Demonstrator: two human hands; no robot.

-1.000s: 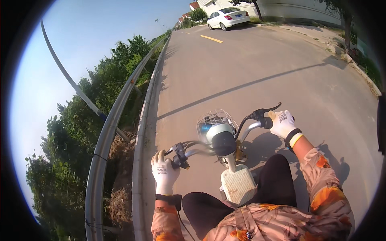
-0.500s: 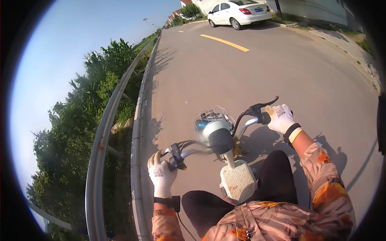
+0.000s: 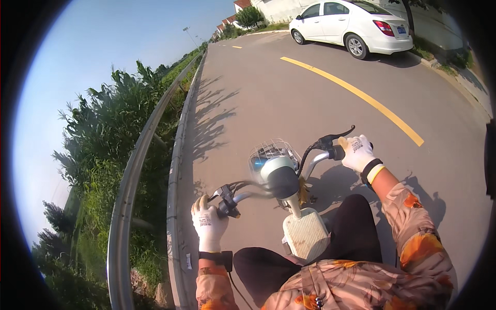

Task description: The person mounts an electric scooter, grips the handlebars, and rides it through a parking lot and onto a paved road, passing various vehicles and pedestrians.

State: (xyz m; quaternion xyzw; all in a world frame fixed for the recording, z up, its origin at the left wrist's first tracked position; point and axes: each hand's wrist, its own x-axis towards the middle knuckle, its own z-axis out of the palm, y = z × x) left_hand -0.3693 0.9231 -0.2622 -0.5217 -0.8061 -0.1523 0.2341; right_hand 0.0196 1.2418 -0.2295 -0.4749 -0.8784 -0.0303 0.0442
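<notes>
We look down on a small electric scooter (image 3: 289, 206) travelling along a paved road (image 3: 268, 98), its handlebar (image 3: 274, 178) running from lower left to upper right across the middle of the view. The left hand (image 3: 208, 223), in a white glove, is wrapped closed around the left grip (image 3: 227, 204), which it hides almost entirely; only the dark switch housing and the lever stub show beside the knuckles. The right hand (image 3: 357, 152), likewise gloved in white, is curled closed around the right grip (image 3: 337, 153), with the black brake lever (image 3: 338, 137) projecting free above the fingers; whether any finger rests on it we cannot tell. A wire front basket (image 3: 273, 151) sits just ahead of the rounded display head (image 3: 279, 175), which covers much of it, so its contents are hard to make out. The front wheel is hidden beneath the column and the pale footboard (image 3: 306, 233). Both forearms wear orange-patterned sleeves (image 3: 413, 232), cut off at the lower edge together with the dark-trousered knees (image 3: 356, 232). At left a metal guardrail (image 3: 134, 170) bends with the lens, backed by tall green plants (image 3: 108, 134). A yellow line (image 3: 356, 95) crosses the road, and a white car (image 3: 351, 23) stands at the far side, its roof clipped by the upper rim.
</notes>
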